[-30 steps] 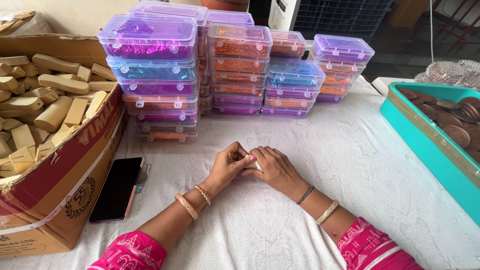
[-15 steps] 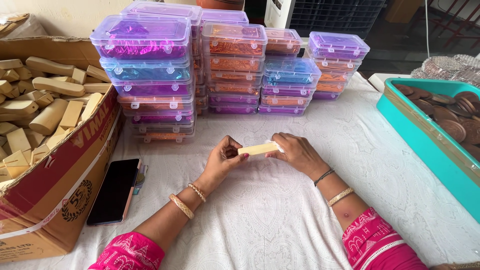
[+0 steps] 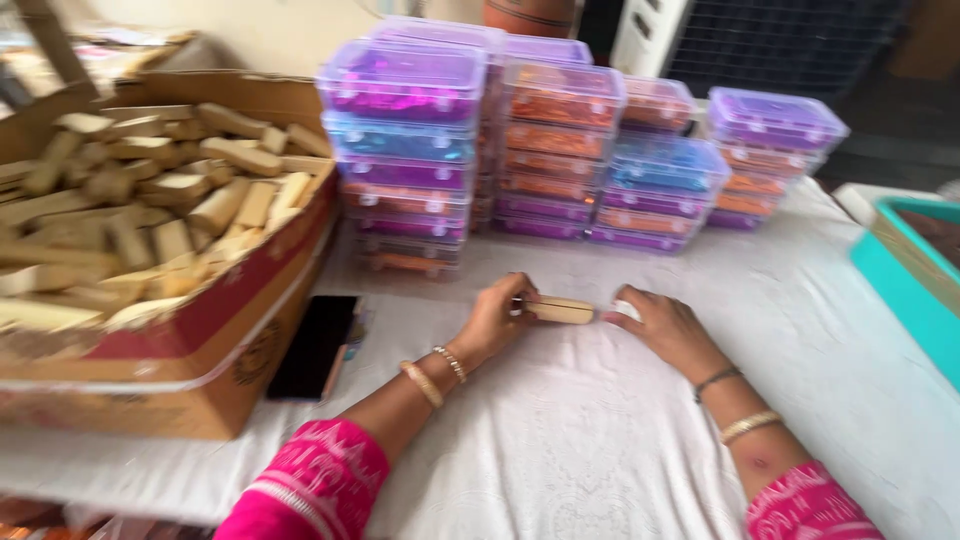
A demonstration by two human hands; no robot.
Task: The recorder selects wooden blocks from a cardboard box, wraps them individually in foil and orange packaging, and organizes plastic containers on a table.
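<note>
We see a small wooden block (image 3: pixel 560 310), pale tan and oblong with rounded ends, lying lengthwise on its side across the white tablecloth (image 3: pixel 560 440). It sits low, at or just above the cloth; we can't quite tell through the blur. Our left hand (image 3: pixel 497 322) pinches its left end, fingers curled round it. Our right hand (image 3: pixel 665 328) rests just beside its right end, fingertips near the wood; whether they touch it we can't tell.

Left hand (image 3: pixel 495 318) fingers curled in a grip, right hand (image 3: pixel 660 325) flat, palm down
</note>
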